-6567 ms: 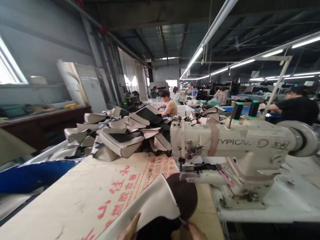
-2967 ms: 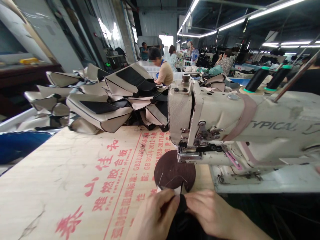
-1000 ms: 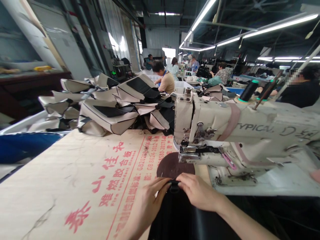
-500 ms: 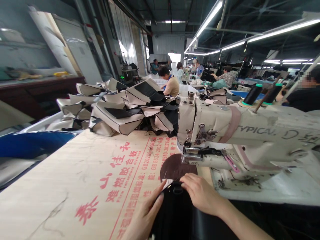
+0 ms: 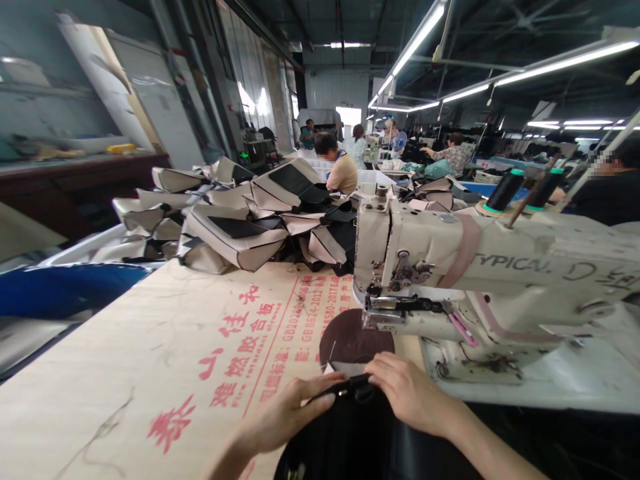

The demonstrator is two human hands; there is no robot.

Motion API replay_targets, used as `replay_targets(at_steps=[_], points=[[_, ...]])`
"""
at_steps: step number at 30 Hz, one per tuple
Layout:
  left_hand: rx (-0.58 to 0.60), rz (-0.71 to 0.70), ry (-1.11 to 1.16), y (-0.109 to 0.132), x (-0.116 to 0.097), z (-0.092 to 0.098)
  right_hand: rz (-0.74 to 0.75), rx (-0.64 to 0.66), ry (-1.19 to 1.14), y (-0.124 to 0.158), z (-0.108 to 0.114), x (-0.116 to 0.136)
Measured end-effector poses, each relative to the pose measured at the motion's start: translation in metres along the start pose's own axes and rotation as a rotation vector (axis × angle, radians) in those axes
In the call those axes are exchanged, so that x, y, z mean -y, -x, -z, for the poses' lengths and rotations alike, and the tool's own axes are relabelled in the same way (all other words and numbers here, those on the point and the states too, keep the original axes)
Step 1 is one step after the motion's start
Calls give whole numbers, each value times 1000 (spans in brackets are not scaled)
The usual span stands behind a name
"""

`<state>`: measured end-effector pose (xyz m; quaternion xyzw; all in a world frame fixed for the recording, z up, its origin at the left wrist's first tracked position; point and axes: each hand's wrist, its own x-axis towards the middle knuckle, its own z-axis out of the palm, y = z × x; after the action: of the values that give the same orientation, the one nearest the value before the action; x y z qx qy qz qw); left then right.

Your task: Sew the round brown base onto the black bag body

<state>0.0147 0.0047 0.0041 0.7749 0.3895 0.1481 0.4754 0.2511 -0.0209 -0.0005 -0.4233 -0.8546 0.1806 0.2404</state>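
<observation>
A black, leather-look bag piece [image 5: 345, 437] hangs at the bottom of the head view, its upper edge held up between both hands. My left hand [image 5: 295, 407] pinches that edge from the left, thumb on the near side. My right hand [image 5: 407, 387] grips the same edge a little to the right, fingers curled over it. A small loop [image 5: 363, 392] and a shiny metal bit show between the hands. Behind the edge a pale flap [image 5: 347, 367] sticks up. Just beyond lies a dark brown roll of tape [image 5: 345, 340]. The piece's lower part is out of view.
A cylinder-arm sewing machine [image 5: 425, 247] stands at the right, with black thread cones [image 5: 505, 190] on it. Beige and black bag pieces [image 5: 235, 237] are heaped at the back of the plywood table [image 5: 125, 360]. A co-worker [image 5: 343, 170] sits beyond the heap.
My left hand has swung up and its wrist has moved left, still pinching the edge. The bag piece has tilted and spreads wider to the left. My right hand has shifted slightly.
</observation>
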Motion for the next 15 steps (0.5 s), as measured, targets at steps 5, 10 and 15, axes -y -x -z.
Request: replay_targets(at_steps=[5,10,15], points=[[-344,101,86,-4,11,-24,-66,-12,-56,-8,7,5],[-517,44,-286,-32,-24,-1,-285,-163,-541,-15,-5,12],[-301,-96,-795,-91,-44,51,-515,-498,-1220,-37,-57,1]])
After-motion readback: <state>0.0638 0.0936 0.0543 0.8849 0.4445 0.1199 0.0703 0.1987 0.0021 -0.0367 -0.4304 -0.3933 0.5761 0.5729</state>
